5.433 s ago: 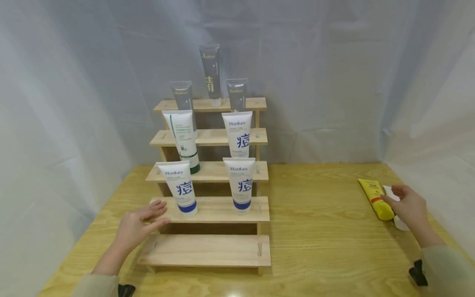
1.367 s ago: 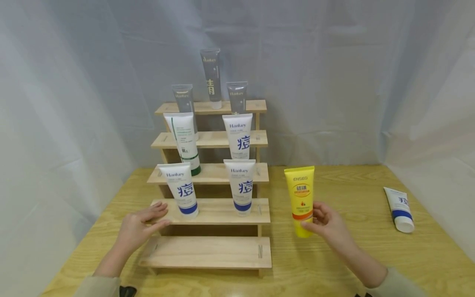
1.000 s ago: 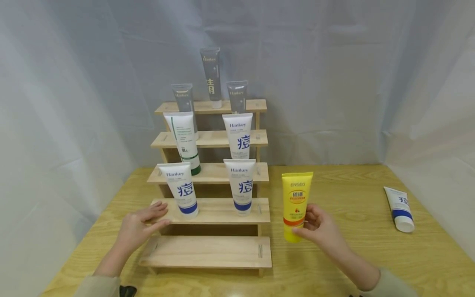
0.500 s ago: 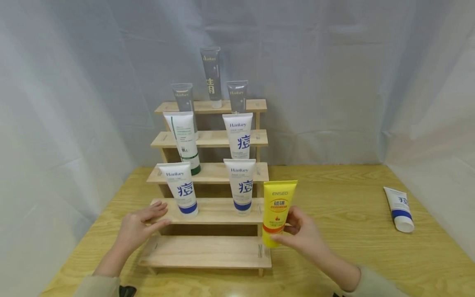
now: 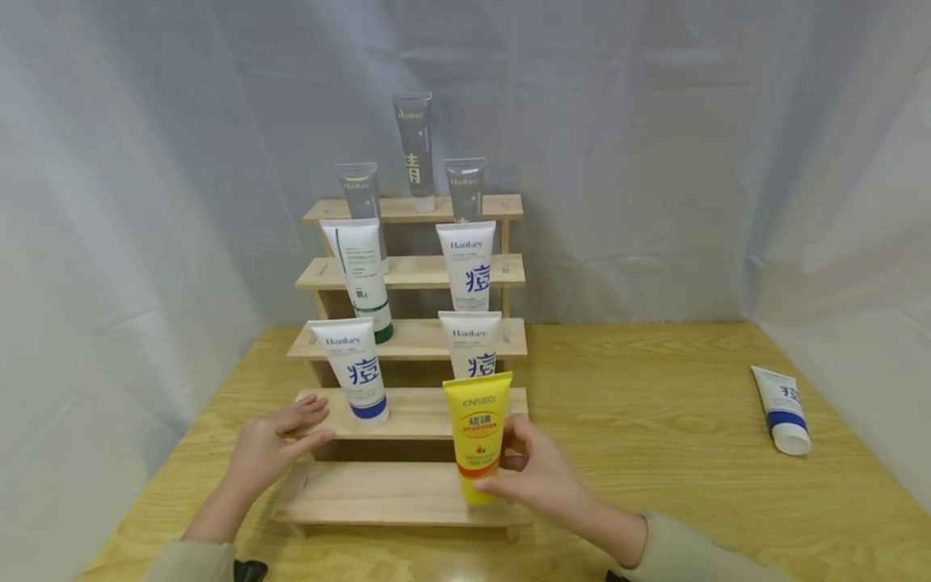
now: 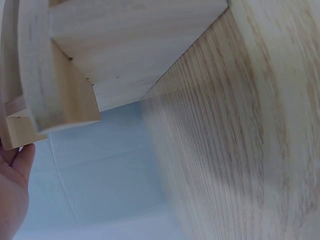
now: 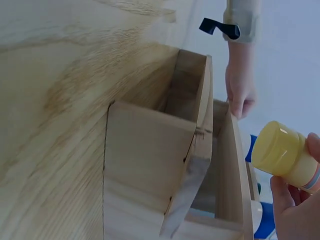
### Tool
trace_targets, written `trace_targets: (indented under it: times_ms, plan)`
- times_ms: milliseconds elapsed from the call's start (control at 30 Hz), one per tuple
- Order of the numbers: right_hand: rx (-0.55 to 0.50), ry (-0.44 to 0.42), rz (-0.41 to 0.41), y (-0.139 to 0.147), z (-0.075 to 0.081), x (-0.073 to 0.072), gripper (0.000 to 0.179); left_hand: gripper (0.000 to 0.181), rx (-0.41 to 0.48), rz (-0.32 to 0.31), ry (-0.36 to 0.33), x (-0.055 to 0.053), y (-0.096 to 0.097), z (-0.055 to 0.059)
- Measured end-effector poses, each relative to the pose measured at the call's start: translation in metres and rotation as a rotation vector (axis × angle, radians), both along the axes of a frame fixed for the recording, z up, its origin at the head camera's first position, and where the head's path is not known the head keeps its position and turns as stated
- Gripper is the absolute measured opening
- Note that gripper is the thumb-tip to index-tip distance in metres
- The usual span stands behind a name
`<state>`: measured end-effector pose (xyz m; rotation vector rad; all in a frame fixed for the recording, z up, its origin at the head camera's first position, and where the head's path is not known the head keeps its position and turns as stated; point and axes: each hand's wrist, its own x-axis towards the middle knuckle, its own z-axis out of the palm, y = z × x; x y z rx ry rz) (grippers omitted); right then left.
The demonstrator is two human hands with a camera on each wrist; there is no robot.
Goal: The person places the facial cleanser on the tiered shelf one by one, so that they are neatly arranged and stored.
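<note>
My right hand (image 5: 534, 473) pinches a yellow squeeze tube (image 5: 478, 428) low on its body. The tube is nearly upright, cap down, in front of the stepped wooden rack's bottom step (image 5: 378, 493), near its right end. In the right wrist view, its yellow cap (image 7: 277, 150) shows apart from the boards. My left hand (image 5: 265, 444) rests on the left end of the second step (image 5: 414, 404), fingers extended. In the left wrist view, its fingertips (image 6: 24, 157) touch a board end. Behind the yellow tube, a white-and-blue tube (image 5: 471, 343) is partly covered.
On the rack also stand a white-and-blue tube (image 5: 352, 368), a white-and-green tube (image 5: 360, 275), another white-and-blue tube (image 5: 468, 263) and several grey tubes (image 5: 414, 149). Another white-and-blue tube (image 5: 784, 408) lies on the wooden table (image 5: 655, 388) at right. Pale sheeting (image 5: 625, 162) hangs behind.
My right hand picked up the yellow tube from the table's right side, then carried it left and slightly down to the bottom step. My left hand has stayed put.
</note>
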<state>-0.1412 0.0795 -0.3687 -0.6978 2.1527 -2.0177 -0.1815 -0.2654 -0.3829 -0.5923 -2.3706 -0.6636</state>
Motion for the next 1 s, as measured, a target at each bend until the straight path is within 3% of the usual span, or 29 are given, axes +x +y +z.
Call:
trace_targets:
  times_ms: [400, 1000]
  plan:
    - [0.039, 0.03, 0.028, -0.048, -0.003, -0.003, 0.044, 0.033, -0.01, 0.013, -0.011, 0.002, 0.001, 0.003]
    - [0.053, 0.02, 0.056, -0.101, -0.011, -0.009, 0.039, 0.035, -0.015, 0.039, -0.04, 0.0, 0.001, -0.001]
